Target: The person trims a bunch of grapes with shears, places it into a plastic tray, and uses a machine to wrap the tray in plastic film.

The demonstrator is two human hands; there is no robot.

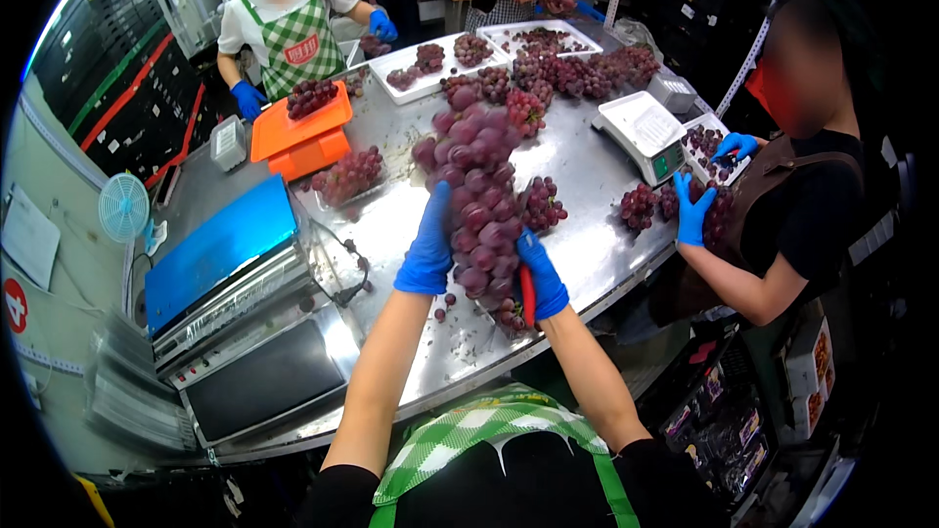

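A large bunch of red grapes (480, 198) is held up over the metal table, in front of me. My left hand (428, 246), in a blue glove, supports it from the left side; some fingers are hidden behind the fruit. On the other side my right hand (544, 277), gloved too, grips red-handled snips (527, 297) close against the grapes. Their blades are partly hidden and blurred. Beyond my right hand a smaller bunch (543, 204) lies on the table. Beneath the held bunch, more grapes (510, 315) and a few loose ones rest on the metal.
To the left sit a blue-lidded wrapping machine (224, 253), its cable (359, 264), and an orange scale (304, 128) bearing grapes. A white scale (645, 128) stands right. White trays (400, 94) and heaped bunches (579, 73) lie farther back. A co-worker's gloved hand (692, 213) handles grapes at right.
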